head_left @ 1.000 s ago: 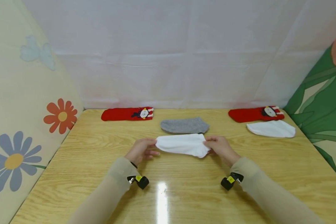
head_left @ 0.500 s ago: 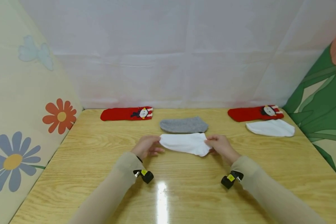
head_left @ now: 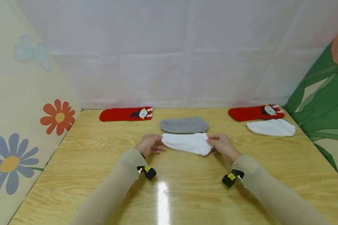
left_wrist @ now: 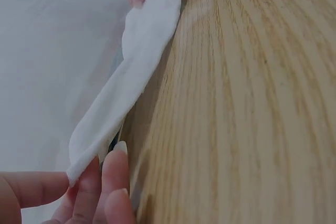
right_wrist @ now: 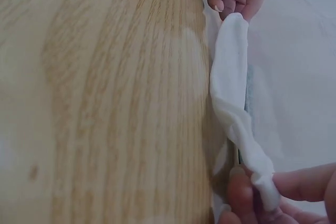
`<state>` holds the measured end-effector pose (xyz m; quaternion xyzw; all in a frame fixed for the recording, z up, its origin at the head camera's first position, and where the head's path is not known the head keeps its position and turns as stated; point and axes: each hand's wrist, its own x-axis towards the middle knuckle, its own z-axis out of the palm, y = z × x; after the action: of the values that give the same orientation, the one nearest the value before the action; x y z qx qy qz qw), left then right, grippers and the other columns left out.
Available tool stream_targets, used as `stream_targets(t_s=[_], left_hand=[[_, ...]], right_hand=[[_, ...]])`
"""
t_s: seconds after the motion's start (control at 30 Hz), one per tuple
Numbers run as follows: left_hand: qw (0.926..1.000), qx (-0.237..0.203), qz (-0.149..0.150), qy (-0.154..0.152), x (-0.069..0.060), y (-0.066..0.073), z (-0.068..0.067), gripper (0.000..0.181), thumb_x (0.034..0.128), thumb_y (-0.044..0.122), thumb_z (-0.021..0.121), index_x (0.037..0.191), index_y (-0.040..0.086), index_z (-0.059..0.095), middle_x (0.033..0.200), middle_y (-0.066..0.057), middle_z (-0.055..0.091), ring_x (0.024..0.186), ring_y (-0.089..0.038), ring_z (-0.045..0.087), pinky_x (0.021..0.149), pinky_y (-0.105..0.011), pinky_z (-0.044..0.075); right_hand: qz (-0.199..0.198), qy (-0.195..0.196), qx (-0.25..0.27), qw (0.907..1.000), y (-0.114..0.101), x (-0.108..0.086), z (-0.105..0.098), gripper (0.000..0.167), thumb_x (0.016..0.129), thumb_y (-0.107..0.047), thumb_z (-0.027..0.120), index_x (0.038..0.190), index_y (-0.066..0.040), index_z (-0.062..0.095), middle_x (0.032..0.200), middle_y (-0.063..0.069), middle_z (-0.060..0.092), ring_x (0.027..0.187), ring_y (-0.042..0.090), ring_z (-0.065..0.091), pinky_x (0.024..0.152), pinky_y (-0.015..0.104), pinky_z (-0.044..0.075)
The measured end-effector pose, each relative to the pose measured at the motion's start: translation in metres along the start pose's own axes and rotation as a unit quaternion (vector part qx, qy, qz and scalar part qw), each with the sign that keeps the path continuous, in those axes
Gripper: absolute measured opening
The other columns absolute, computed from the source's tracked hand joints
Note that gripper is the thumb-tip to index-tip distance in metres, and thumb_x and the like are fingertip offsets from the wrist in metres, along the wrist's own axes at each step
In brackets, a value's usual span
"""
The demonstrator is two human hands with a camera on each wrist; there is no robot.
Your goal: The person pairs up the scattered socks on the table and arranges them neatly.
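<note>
A white sock (head_left: 186, 142) is stretched sideways between both hands, just in front of a grey sock (head_left: 184, 125). My left hand (head_left: 150, 144) pinches the sock's toe end between thumb and fingers; the left wrist view shows this pinch on the white sock (left_wrist: 126, 77) up close. At the cuff end, my right hand (head_left: 223, 146) pinches the fabric, which looks bunched in the right wrist view, where the white sock (right_wrist: 233, 103) hangs a little above the wood. Some fingertips are hidden behind the cloth.
On the wooden table (head_left: 191, 193) a red sock with a cartoon figure (head_left: 125, 114) lies at the back left. Another red sock (head_left: 254, 113) lies at the back right, with a second white sock (head_left: 271, 127) just in front of it. A white cloth (head_left: 135, 56) hangs behind.
My left hand has moved right and slightly away from me, bringing the toe end along, so the white sock is less taut. The right hand keeps its pinch, nearly still.
</note>
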<state>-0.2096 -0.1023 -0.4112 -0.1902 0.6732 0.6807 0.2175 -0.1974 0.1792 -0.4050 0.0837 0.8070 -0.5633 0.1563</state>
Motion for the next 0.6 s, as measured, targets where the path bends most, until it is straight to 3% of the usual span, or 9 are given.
stream_targets(t_s=[0.33,0.6], left_hand=[[1.0,0.004,-0.003,0.0,0.0054,0.0014,-0.0004,0.034,0.1007,0.013,0.051,0.13,-0.004,0.05,0.085,-0.006,0.067,0.058,-0.012,0.065,0.051,-0.021,0.051],[0.9999,0.011,-0.004,0.005,0.0004,-0.0005,0.0006,0.035,0.0983,0.014,0.054,0.127,-0.006,0.055,0.108,-0.017,0.069,0.059,-0.015,0.067,0.05,-0.024,0.053]], right_hand=[[-0.013,-0.002,-0.016,0.9998,0.0004,0.0043,0.0031,0.036,0.096,-0.006,0.055,0.125,0.016,0.051,0.082,0.005,0.058,0.06,0.01,0.055,0.053,0.023,0.05],[-0.03,0.002,-0.035,0.9989,0.0022,0.0057,0.0002,0.037,0.095,-0.005,0.055,0.124,0.017,0.051,0.093,0.015,0.063,0.063,0.011,0.056,0.054,0.025,0.05]])
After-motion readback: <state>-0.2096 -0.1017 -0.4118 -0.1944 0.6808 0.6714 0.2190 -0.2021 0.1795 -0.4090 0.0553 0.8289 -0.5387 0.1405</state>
